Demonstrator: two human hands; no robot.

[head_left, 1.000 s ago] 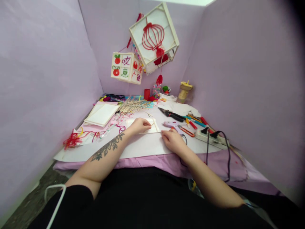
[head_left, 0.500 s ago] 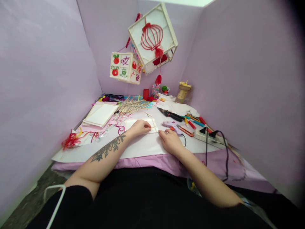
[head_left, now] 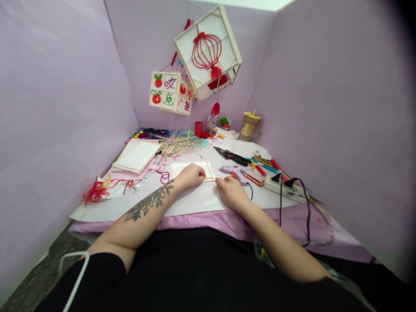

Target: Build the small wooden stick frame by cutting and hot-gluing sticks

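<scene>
A small white panel [head_left: 178, 166] edged with thin wooden sticks lies flat on the paper-covered table in front of me. My left hand [head_left: 192, 174] rests over its near part, fingers curled closed; whatever they may hold is hidden. Thin sticks [head_left: 209, 170] run along the panel's right side, beside those fingertips. At the panel's near right corner, the thumb and fingertips of my right hand [head_left: 233, 191] are pinched on its edge. Just beyond the right hand lie a lilac glue gun [head_left: 234, 171] and an orange utility knife [head_left: 252, 178].
Black-handled cutters [head_left: 231, 156], markers [head_left: 269, 165] and a power strip [head_left: 284, 187] lie to the right. Stacked white panels [head_left: 138, 155], loose sticks [head_left: 180, 144] and red yarn [head_left: 95, 191] are on the left. Decorated lanterns [head_left: 208, 52] hang above; a drink cup [head_left: 249, 125] stands behind.
My left fingers have shifted slightly and curled more, away from the sticks at the panel's right side. My right hand stays at the corner.
</scene>
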